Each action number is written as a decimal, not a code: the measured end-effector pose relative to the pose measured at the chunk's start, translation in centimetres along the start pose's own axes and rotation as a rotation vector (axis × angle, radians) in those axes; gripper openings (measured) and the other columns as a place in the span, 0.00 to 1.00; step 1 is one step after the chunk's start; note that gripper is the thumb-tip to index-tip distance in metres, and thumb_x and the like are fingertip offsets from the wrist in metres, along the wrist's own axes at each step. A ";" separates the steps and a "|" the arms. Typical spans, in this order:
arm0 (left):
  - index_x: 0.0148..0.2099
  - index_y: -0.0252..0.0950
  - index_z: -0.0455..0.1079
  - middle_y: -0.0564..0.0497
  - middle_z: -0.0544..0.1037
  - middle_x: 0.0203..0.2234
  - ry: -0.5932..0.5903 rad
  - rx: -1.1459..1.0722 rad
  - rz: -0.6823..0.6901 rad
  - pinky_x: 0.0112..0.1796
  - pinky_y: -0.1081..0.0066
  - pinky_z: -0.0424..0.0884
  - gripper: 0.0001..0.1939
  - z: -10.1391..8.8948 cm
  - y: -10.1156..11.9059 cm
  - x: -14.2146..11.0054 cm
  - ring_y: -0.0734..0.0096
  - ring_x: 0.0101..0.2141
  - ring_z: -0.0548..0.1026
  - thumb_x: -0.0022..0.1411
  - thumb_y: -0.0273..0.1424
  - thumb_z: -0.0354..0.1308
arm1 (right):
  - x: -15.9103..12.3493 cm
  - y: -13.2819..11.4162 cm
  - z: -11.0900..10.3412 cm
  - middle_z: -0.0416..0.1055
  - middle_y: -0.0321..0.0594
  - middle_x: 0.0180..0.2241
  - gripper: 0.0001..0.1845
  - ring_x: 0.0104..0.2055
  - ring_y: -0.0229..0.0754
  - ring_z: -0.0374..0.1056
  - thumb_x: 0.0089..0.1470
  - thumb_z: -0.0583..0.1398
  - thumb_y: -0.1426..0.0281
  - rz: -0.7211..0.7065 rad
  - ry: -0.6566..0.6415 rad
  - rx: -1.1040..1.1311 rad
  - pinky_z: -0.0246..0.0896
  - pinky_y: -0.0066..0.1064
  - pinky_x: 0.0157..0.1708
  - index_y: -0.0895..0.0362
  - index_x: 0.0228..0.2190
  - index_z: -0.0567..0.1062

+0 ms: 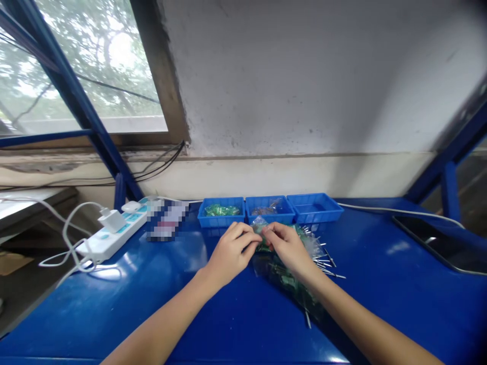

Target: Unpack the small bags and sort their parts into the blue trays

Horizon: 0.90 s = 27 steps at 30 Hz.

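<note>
Your left hand (234,249) and right hand (289,247) converge, fingers pinching a clear bag (259,221) — behind, two blue bins (221,221) hold green pieces (220,210) and brownish pieces (265,210).

daylight glares through a window (122,61) at upper left, washing out the foliage (93,43), as white reflections streak a glossy blue tabletop (228,329); soft shadow dims the wall (304,76) at right, and pixelation masks a flat object (169,223).

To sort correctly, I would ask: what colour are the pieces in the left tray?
The pieces are green; the head view shows this best.
</note>
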<state>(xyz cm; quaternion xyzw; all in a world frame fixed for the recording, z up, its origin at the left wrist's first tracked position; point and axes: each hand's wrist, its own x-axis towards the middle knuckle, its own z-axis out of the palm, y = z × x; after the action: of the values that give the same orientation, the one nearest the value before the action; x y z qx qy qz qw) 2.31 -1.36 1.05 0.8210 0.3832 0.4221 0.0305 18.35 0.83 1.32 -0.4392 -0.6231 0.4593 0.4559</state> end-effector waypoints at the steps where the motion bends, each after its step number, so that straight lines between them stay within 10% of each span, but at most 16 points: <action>1: 0.40 0.37 0.71 0.48 0.71 0.34 -0.041 0.005 -0.038 0.41 0.68 0.66 0.07 0.1 0.1 0.0 0.68 0.38 0.68 0.62 0.28 0.52 | 0.3 0.1 -0.2 0.60 0.30 0.17 0.17 0.20 0.33 0.55 0.48 0.59 0.56 0.037 0.027 0.076 0.49 0.26 0.22 0.57 0.21 0.66; 5: 0.41 0.38 0.69 0.50 0.72 0.33 -0.299 0.017 -0.285 0.37 0.67 0.67 0.11 0.3 0.1 -0.4 0.65 0.36 0.71 0.59 0.38 0.55 | 2.2 -0.3 -2.8 0.60 0.29 0.17 0.17 0.18 0.31 0.55 0.40 0.64 0.58 0.038 0.334 0.369 0.47 0.25 0.18 0.57 0.23 0.65; 11: 0.45 0.39 0.68 0.45 0.71 0.41 -0.533 0.109 -0.428 0.42 0.58 0.63 0.24 0.3 0.3 -1.0 0.49 0.45 0.67 0.52 0.49 0.58 | 4.3 -2.4 -7.2 0.64 0.36 0.29 0.11 0.28 0.36 0.61 0.51 0.58 0.62 -0.617 1.049 -0.045 0.56 0.28 0.25 0.56 0.32 0.67; 13: 0.47 0.39 0.67 0.44 0.71 0.43 -0.557 0.120 -0.463 0.44 0.57 0.62 0.24 0.2 0.5 -0.9 0.48 0.47 0.66 0.52 0.46 0.58 | 4.3 -2.3 -7.0 0.65 0.40 0.32 0.07 0.34 0.40 0.62 0.53 0.57 0.65 -0.718 0.971 -0.407 0.59 0.33 0.31 0.56 0.32 0.69; 17: 0.41 0.40 0.69 0.47 0.72 0.40 -0.608 0.142 -0.492 0.41 0.59 0.62 0.13 0.0 0.6 -0.5 0.52 0.44 0.68 0.53 0.39 0.59 | 3.5 -0.1 -4.6 0.68 0.45 0.32 0.07 0.41 0.49 0.60 0.53 0.56 0.68 -0.626 0.418 -0.932 0.56 0.42 0.40 0.55 0.30 0.74; 27: 0.33 0.38 0.62 0.53 0.70 0.28 -0.436 0.098 -0.422 0.32 0.69 0.62 0.07 -0.4 -1.2 -0.4 0.65 0.33 0.69 0.53 0.23 0.56 | 0.5 0.4 -0.6 0.73 0.40 0.30 0.13 0.33 0.43 0.65 0.57 0.53 0.64 -0.320 -0.196 -0.714 0.57 0.33 0.34 0.55 0.38 0.74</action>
<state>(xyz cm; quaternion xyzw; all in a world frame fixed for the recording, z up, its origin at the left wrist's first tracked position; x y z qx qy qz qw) 1.14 -0.91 0.55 0.7950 0.5496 0.2013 0.1594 18.85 1.44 1.09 -0.4218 -0.8445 0.1768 0.2787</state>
